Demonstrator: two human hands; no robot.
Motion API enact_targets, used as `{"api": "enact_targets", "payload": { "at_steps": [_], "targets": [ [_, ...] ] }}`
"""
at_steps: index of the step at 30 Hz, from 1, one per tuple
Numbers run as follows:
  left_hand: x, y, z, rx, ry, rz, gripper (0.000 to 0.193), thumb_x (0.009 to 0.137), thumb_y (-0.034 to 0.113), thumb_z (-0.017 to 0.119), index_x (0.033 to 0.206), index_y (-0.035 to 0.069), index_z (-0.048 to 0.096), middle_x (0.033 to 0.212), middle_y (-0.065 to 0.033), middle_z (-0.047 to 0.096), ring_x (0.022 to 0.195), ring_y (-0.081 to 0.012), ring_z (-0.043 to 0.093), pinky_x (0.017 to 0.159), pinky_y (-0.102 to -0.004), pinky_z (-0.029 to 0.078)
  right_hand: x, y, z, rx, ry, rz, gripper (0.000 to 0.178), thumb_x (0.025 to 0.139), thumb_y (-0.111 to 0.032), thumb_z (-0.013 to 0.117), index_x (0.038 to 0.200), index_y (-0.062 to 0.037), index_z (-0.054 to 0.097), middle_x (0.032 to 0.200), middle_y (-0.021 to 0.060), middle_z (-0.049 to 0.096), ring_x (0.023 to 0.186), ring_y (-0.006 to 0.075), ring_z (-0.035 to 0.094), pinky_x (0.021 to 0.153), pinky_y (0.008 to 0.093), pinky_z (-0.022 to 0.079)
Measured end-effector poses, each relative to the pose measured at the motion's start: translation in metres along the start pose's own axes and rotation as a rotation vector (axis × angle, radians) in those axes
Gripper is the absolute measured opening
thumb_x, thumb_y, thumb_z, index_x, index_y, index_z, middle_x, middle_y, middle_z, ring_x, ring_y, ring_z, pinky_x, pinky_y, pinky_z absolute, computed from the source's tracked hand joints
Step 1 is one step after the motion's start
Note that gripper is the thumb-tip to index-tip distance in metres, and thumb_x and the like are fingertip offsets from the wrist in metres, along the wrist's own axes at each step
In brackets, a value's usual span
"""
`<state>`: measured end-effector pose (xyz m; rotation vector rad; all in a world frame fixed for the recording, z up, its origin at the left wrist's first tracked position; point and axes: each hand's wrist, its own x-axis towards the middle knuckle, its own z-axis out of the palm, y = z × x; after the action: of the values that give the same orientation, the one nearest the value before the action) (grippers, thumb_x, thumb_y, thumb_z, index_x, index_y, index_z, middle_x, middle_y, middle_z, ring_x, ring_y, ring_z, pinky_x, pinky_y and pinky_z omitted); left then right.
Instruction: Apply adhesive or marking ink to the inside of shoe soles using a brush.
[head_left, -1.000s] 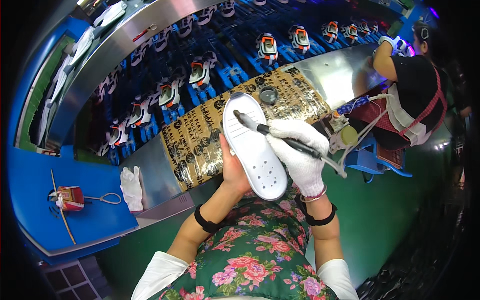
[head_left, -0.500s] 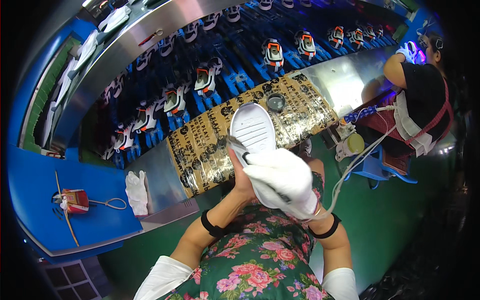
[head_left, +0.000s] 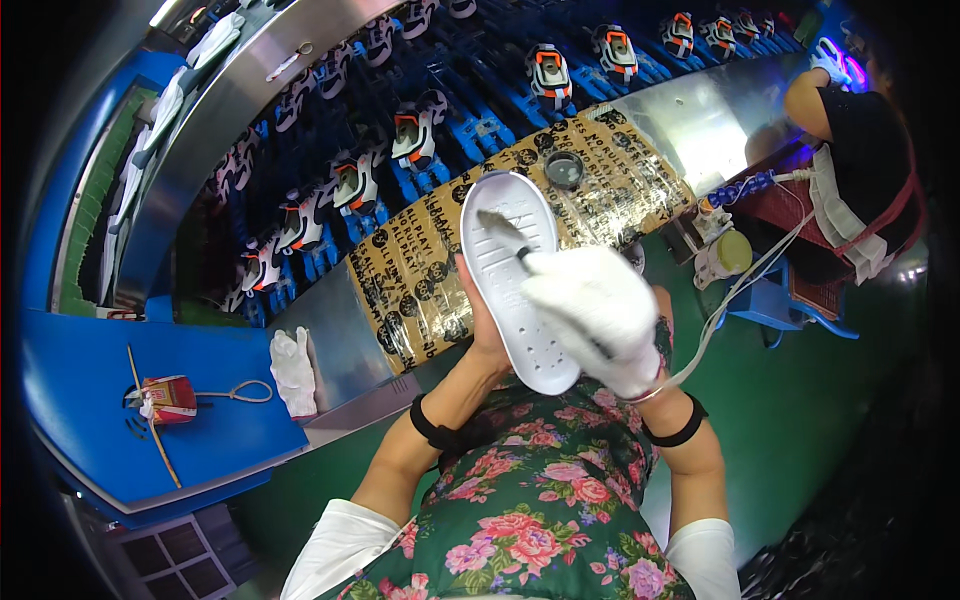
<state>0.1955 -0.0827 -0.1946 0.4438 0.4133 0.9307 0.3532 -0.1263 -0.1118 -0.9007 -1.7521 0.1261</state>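
Observation:
My bare left hand (head_left: 483, 318) grips a white shoe sole (head_left: 545, 362) from its left edge, with most of the fingers hidden underneath. Grooves and small holes mark the sole's recessed inner face. My right hand (head_left: 600, 318), in a white glove, is closed around a brush whose bristles (head_left: 500, 228) lie against the grooved upper half of the sole. A dark end of the brush shows below the gloved fingers. Just beyond the sole, a small round dark dish (head_left: 564, 170) rests on the tape-covered cardboard (head_left: 430, 255).
Several white-and-orange shoes (head_left: 415, 140) stand on blue holders behind the bench. A white glove (head_left: 292, 372) and a red box (head_left: 170, 398) lie at left. On the right, a co-worker (head_left: 880, 160) sits beside a lidded container (head_left: 730, 255) and a hose.
The brush has swung from the sole's left edge onto its inner face. The sole has turned to show more of its length, and the whole view has shifted slightly.

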Motion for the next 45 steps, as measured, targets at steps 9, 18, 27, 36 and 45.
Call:
{"api": "enact_targets", "payload": {
  "at_steps": [9, 18, 27, 36, 45],
  "targets": [
    [0.005, 0.004, 0.015, -0.036, 0.181, 0.053, 0.092, 0.087, 0.083, 0.030, 0.138, 0.008, 0.047, 0.116, -0.0139, 0.064, 0.099, -0.0260, 0.066, 0.086, -0.0397, 0.056, -0.013, 0.003, 0.004, 0.108, 0.032, 0.103, 0.021, 0.073, -0.002, 0.074, 0.094, -0.0066, 0.074, 0.099, 0.0123, 0.073, 0.090, 0.0291, 0.070, 0.079, 0.0375, 0.055],
    [0.016, 0.013, -0.015, 0.023, -0.085, 0.018, 0.104, 0.079, 0.092, 0.027, 0.127, 0.004, 0.051, 0.094, -0.0191, 0.064, 0.079, -0.0279, 0.065, 0.066, -0.0394, 0.057, -0.022, 0.008, 0.006, 0.100, -0.042, -0.026, 0.029, 0.069, 0.000, 0.075, 0.097, -0.0051, 0.073, 0.100, 0.0126, 0.073, 0.086, 0.0288, 0.069, 0.074, 0.0367, 0.055],
    [0.018, 0.023, -0.019, -0.114, -0.204, -0.120, 0.105, 0.073, 0.095, 0.034, 0.128, 0.006, 0.049, 0.096, -0.0185, 0.060, 0.079, -0.0308, 0.063, 0.065, -0.0451, 0.056, -0.039, 0.006, 0.011, 0.173, -0.001, 0.041, 0.026, 0.068, 0.000, 0.077, 0.094, -0.0054, 0.073, 0.099, 0.0118, 0.073, 0.085, 0.0275, 0.069, 0.074, 0.0358, 0.055],
    [0.031, 0.034, -0.018, -0.148, -0.165, -0.046, 0.103, 0.072, 0.095, 0.035, 0.128, 0.011, 0.051, 0.091, -0.0140, 0.059, 0.070, -0.0236, 0.055, 0.063, -0.0372, 0.048, -0.045, 0.003, 0.012, 0.310, -0.041, 0.108, 0.020, 0.075, -0.002, 0.076, 0.094, -0.0074, 0.073, 0.096, 0.0095, 0.073, 0.080, 0.0258, 0.069, 0.070, 0.0354, 0.055],
    [0.042, 0.048, -0.032, -0.014, -0.324, -0.264, 0.107, 0.073, 0.095, 0.034, 0.140, 0.012, 0.045, 0.096, -0.0213, 0.063, 0.071, -0.0295, 0.065, 0.062, -0.0399, 0.055, -0.047, -0.004, 0.011, 0.404, -0.136, 0.177, 0.019, 0.071, -0.001, 0.078, 0.089, -0.0065, 0.073, 0.092, 0.0101, 0.073, 0.080, 0.0250, 0.070, 0.071, 0.0342, 0.055]
  ]
}}
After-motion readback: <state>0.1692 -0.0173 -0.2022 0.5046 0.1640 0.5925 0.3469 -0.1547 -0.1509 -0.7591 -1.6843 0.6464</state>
